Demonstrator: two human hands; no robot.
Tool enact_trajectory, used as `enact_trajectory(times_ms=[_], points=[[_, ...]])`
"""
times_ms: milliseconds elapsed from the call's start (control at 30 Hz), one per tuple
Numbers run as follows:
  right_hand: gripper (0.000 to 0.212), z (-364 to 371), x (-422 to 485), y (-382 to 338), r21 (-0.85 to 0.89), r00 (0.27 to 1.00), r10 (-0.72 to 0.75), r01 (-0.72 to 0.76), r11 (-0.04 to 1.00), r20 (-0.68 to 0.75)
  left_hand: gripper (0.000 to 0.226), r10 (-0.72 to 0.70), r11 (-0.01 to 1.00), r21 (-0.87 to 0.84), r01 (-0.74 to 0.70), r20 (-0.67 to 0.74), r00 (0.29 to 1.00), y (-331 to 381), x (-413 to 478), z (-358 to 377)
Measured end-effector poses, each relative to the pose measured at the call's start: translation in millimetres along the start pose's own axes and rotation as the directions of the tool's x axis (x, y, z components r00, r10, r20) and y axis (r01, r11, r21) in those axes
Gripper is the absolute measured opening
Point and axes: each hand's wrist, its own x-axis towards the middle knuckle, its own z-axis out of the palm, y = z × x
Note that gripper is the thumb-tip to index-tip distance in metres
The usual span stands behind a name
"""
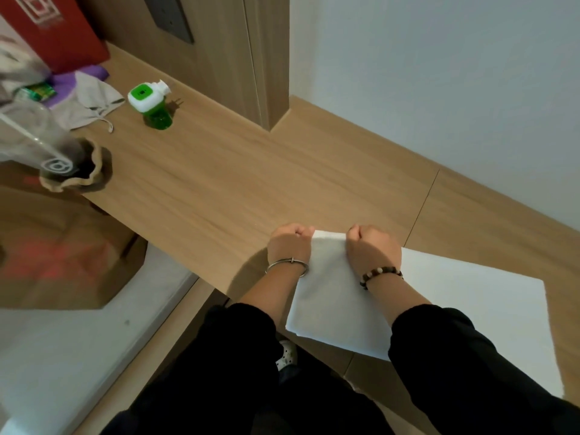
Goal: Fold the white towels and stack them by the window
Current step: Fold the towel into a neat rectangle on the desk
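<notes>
A white towel [332,293] lies folded over the near edge of the wooden counter [235,189], part of it spreading to the right under my right arm. My left hand [288,246] pinches the towel's far left corner with curled fingers. My right hand [373,246] grips the far edge a short way to the right. Both fists sit on the counter surface, close together. The towel's right portion [486,309] lies flat toward the lower right.
A green and white plug-in device [149,103] stands at the back left. Grey cloth [91,105], a red bag [53,29], a plastic bottle and a brown paper bag [62,246] crowd the left. A white wall [439,73] borders the counter's far side.
</notes>
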Motion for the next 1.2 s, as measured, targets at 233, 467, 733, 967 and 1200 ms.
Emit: enact_trajectory(times_ms=[233, 467, 733, 967, 1200], points=[[0.049, -5, 5, -10, -0.154, 0.996, -0.059, 0.068, 0.986, 0.066, 0.052, -0.067, 0.998, 0.021, 0.064, 0.180, 0.981, -10, -22, -13], [0.049, 3, 4, -29, -0.181, 0.991, -0.104, 0.119, 0.976, 0.088, 0.034, 0.001, 0.996, 0.092, -0.006, 0.049, 0.999, -13, -34, 0], [0.054, 7, -1, -28, -0.174, 0.994, -0.106, 0.106, 0.979, 0.010, 0.042, 0.037, 0.907, 0.417, -0.058, 0.060, 0.998, -22, -44, 0], [0.056, 9, -2, -26, -0.167, 0.993, -0.118, 0.111, 0.980, -0.031, 0.035, 0.302, 0.798, 0.572, -0.187, -0.111, 0.947, -43, -82, 1], [0.030, -4, -12, -9, 0.118, 0.953, -0.222, 0.249, 0.961, -0.206, 0.057, 0.287, 0.754, 0.618, -0.222, -0.006, 0.958, -22, -82, -10]])
